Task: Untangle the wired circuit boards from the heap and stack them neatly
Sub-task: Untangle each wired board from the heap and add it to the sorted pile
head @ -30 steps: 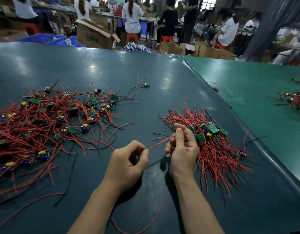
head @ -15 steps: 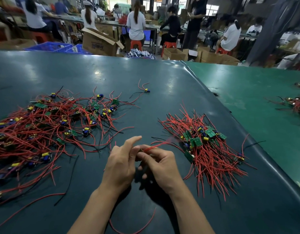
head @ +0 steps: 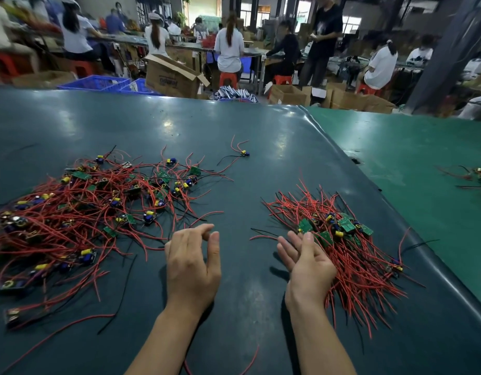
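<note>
Dark teal glossy bench (head: pixel 261 280); lighter green bench (head: pixel 396 147) to its right. Behind: open brown cardboard box (head: pixel 171 75), blue plastic crates (head: pixel 98 83), red plastic stools (head: pixel 228 78), seated workers.

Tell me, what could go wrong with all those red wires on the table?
1. The messy heap of red-wired green circuit boards is heavily crossed, so pulling one board may drag others along.
2. The neater pile of red-wired boards lies beside the open right hand; a careless brush could scatter it.
3. The loose red wire near the dark green table's front edge might get knocked off by an arm.
</note>
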### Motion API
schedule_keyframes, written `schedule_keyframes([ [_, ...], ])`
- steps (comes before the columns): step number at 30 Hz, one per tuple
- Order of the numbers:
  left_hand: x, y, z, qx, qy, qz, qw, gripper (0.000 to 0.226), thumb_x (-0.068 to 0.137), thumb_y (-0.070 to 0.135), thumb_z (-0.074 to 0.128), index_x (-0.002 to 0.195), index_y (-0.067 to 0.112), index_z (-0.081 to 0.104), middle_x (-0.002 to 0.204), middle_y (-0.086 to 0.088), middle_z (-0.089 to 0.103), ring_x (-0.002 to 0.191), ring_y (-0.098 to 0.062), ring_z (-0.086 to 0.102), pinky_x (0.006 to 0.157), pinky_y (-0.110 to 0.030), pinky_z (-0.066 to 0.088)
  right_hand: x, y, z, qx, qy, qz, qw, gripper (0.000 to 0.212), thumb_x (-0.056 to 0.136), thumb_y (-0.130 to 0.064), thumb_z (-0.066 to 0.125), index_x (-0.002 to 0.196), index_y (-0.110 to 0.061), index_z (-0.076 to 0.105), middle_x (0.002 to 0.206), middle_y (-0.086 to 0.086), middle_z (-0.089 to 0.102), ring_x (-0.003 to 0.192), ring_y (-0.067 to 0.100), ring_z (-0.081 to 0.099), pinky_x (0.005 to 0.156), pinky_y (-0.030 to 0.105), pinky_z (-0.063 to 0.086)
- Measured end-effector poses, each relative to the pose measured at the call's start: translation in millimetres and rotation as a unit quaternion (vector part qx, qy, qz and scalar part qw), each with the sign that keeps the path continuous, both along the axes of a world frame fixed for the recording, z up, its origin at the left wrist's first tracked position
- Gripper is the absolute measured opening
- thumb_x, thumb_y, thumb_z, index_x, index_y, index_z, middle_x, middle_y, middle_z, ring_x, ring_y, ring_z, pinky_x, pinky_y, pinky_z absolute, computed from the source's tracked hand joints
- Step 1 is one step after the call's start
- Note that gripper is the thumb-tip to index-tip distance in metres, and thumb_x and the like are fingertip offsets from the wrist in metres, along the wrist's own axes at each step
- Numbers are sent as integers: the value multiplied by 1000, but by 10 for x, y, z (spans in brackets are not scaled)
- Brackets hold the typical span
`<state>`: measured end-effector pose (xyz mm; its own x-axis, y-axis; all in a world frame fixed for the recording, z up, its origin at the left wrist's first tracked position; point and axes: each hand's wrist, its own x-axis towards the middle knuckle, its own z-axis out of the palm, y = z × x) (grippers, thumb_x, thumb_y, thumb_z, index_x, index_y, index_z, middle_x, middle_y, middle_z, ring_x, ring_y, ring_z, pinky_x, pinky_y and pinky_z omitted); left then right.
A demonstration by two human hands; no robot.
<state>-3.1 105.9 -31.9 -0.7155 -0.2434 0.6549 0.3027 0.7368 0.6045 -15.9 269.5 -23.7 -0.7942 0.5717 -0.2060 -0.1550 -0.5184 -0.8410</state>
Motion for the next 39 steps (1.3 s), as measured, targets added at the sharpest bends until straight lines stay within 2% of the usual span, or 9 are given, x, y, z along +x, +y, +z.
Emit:
schedule_keyframes([
  [6,4,-18,2,9,-37,-21,999,34,97,35,40,94,12,66,91,3,66,90,-21,56,83,-39,43,23,-48,9,91,-39,20,995,39,103,-32,49,88,-1,68,73,13,74,61,27,72,43,26,53],
  [9,-16,-26,-1,11,-49,-29,998,36,97,35,39,90,12,66,87,3,65,86,-22,56,80,-44,46,58,-165,-59,226,-28,58,972,37,101,-34,51,80,-10,71,64,7,71,51,21,68,42,27,52],
  [13,-18,-42,-17,11,-47,-36,998,35,96,35,41,88,12,65,84,2,64,83,-23,55,78,-46,47,23,-294,-138,492,-30,106,864,30,97,-30,57,73,-17,68,60,-4,68,59,12,66,64,37,55],
  [17,-23,-47,-26,14,-47,-37,998,33,96,34,42,85,13,65,81,3,64,79,-23,54,75,-45,47,30,-340,-154,624,-26,97,775,26,96,-32,57,79,-16,67,70,-1,69,68,20,61,66,36,46],
  [21,-37,-53,-22,8,-62,-38,997,32,94,34,43,83,14,65,77,5,63,76,-22,53,73,-43,47,-30,-358,-95,632,-66,111,764,18,94,-29,58,104,-20,71,102,-5,70,97,15,61,84,31,45],
  [26,-72,-56,-6,1,-99,-39,994,35,94,37,40,83,15,65,76,5,63,77,-23,53,77,-42,44,-138,-251,-9,541,-103,115,827,26,95,-23,56,116,-13,67,110,2,67,102,18,62,93,38,50],
  [33,-107,-33,-13,-11,-123,-34,992,23,92,33,49,81,19,63,74,8,61,79,-20,52,78,-40,43,-325,63,118,494,-170,94,847,19,93,-18,52,84,-18,68,70,2,72,76,25,68,76,47,57],
  [35,-124,-28,-23,-15,-121,-32,992,23,92,33,49,80,19,63,73,9,60,78,-19,52,78,-40,42,-352,65,54,526,-168,66,831,21,93,-16,51,83,-10,68,81,10,71,76,28,63,75,37,53],
  [39,-128,-2,-32,-42,-109,-16,993,25,92,34,48,78,20,62,72,8,60,77,-21,52,73,-40,43,-354,-7,-7,596,-194,11,779,20,95,-18,53,97,-8,71,131,8,59,101,25,59,75,26,34],
])
